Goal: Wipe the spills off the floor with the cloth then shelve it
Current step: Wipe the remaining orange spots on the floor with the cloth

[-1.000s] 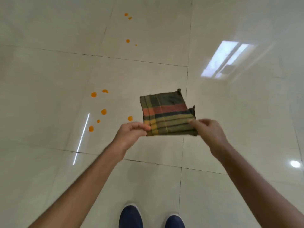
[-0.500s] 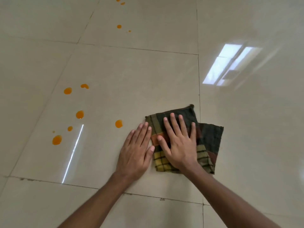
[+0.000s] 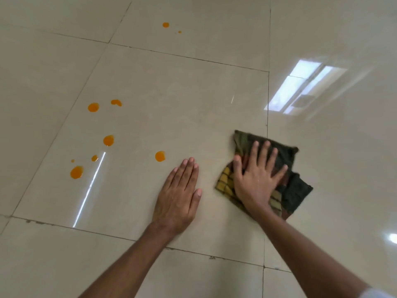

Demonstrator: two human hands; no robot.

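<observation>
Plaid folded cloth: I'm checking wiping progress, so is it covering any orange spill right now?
No, the plaid folded cloth lies under the right hand, apart from the nearest orange spill.

A single head-worn view is given, aimed forward and steeply down at the tiled floor (image 3: 193, 93) from close above. The cloth (image 3: 285, 160) is framed right of centre; the orange spills (image 3: 160, 156) are seen left of it, a window reflection (image 3: 300, 91) beyond it.
</observation>
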